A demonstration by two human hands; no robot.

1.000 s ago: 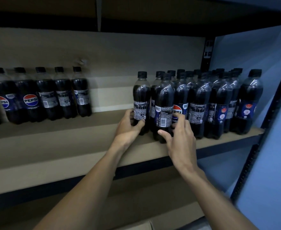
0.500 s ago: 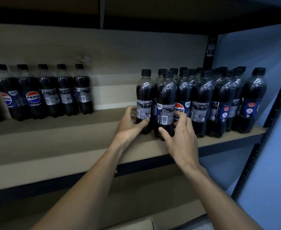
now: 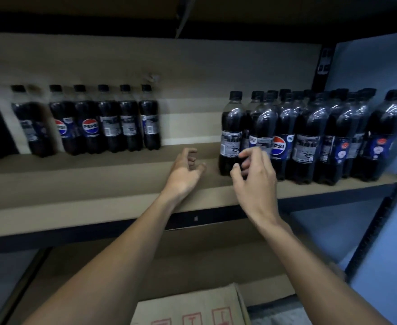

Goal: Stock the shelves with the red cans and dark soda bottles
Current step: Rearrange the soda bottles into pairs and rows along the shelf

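Two empty, loosely curled hands, left hand (image 3: 183,171) and right hand (image 3: 254,178), hover over brown shelf (image 3: 94,184).

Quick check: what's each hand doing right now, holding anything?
Left hand: open, fingers loosely curled, empty, above the shelf.
Right hand: open, empty, in front of the Pepsi bottles, gripping none.

Light: dim, with motion blur at the left.
Back wall (image 3: 192,73): pale beige panel.
Side wall (image 3: 361,66): blue, at the right.
Shelf (image 3: 99,184): tan board on a dark metal frame (image 3: 377,221).
Below: cardboard box (image 3: 192,310) with red markings.
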